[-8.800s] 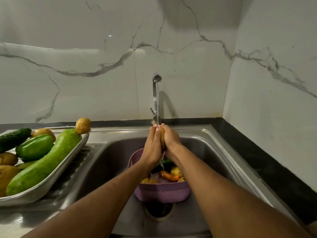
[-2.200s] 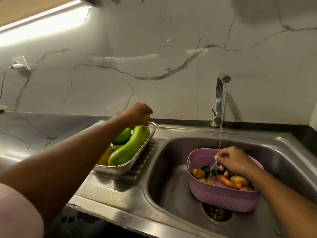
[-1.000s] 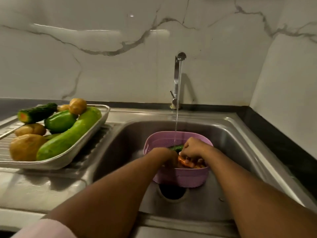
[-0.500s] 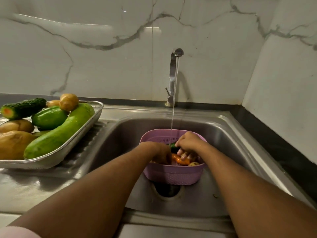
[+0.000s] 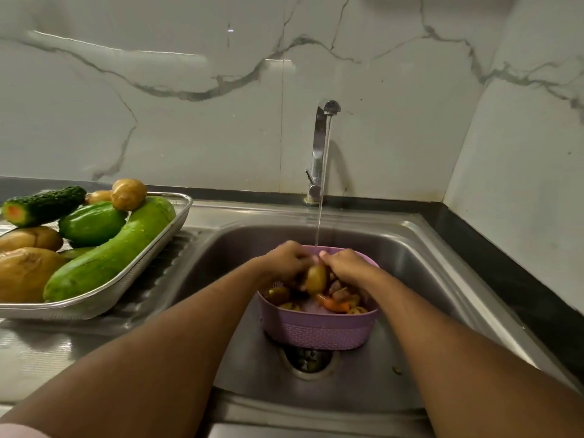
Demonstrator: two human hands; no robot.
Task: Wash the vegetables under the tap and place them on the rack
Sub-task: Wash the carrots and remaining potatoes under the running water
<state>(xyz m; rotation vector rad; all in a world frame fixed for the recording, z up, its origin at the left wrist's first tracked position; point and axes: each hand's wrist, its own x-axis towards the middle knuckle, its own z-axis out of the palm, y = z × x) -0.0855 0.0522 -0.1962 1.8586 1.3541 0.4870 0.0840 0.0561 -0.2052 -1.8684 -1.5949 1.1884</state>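
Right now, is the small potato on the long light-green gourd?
Touching: head view shows the small brown potato resting on the long light-green gourd's upper end.

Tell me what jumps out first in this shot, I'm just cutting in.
Both hands, left hand and right hand, meet over the purple basket in the sink, gripping a potato under the tap's running stream. On the left, the metal tray on the draining board is piled with a long green gourd, potatoes and a dark cucumber.
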